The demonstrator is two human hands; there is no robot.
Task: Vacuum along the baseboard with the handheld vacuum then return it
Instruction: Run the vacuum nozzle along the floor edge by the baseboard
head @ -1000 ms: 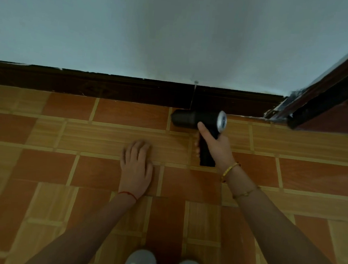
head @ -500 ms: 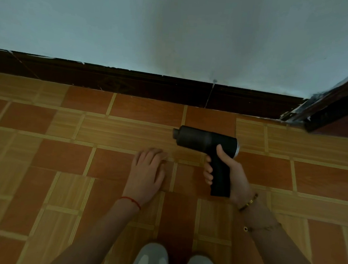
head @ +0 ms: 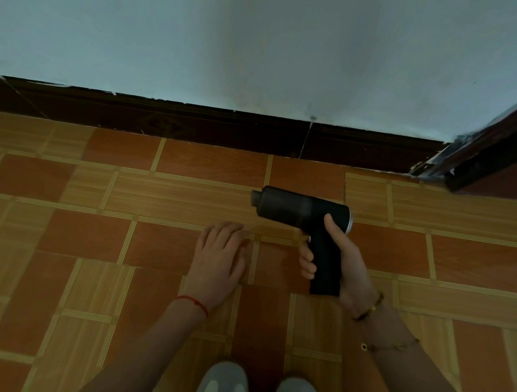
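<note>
Right of centre, the right hand (head: 350,265) is gripping the handheld vacuum (head: 304,211), drawing it back from the baseboard (head: 194,126), probably finishing; the left hand (head: 220,257) is lying flat, empty.

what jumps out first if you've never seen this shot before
The black handheld vacuum stands out mid-frame, gripped by its handle in the right hand, nozzle pointing left over the floor and clear of the dark baseboard behind. Just left of it the left hand lies flat, fingers spread, on the orange and tan tiles. Two grey shoes peek in at the bottom edge.
</note>
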